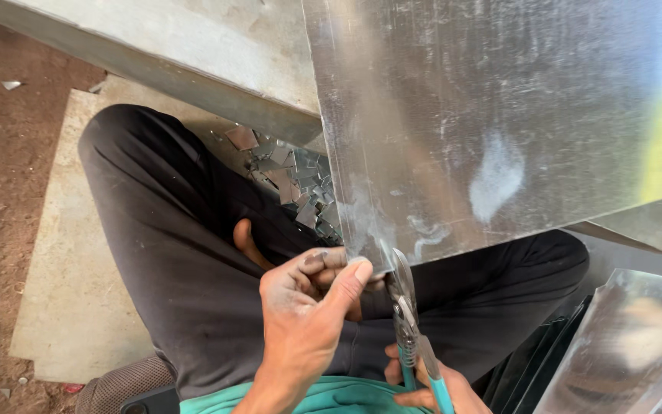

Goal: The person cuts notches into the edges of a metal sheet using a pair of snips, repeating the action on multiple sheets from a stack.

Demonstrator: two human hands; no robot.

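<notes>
Left hand [304, 307] sits at lower centre of the frame, thumb and fingers pinched shut on the bottom corner of a big shiny metal sheet [492, 115]. Dirt and grey smudges cover the knuckles. Just beside it, to the right, the right hand [430, 383] is down at the bottom edge, only partly in view, fingers wrapped around the blue handles of a pair of tin snips [406, 322]. Those snips point up the frame, and their steel blades meet the sheet's lower edge right next to the left thumb. How far the blades stand apart, I cannot tell from this angle.

That sheet fills the upper right of the frame, tilted, scuffed and glaring with reflected light, its lowest corner coming down to the hands. Under it all are the person's crossed legs in dark trousers [170, 230], with a bare foot [245, 241] peeking out near centre. A strip of teal shirt [331, 399] shows at the bottom edge.

Behind the knee, centre frame, lies a heap of small metal offcuts [293, 176]. More sheet metal [622, 345] leans at lower right. On the left, a pale board [63, 291] lies on reddish dirt ground [1, 192].
</notes>
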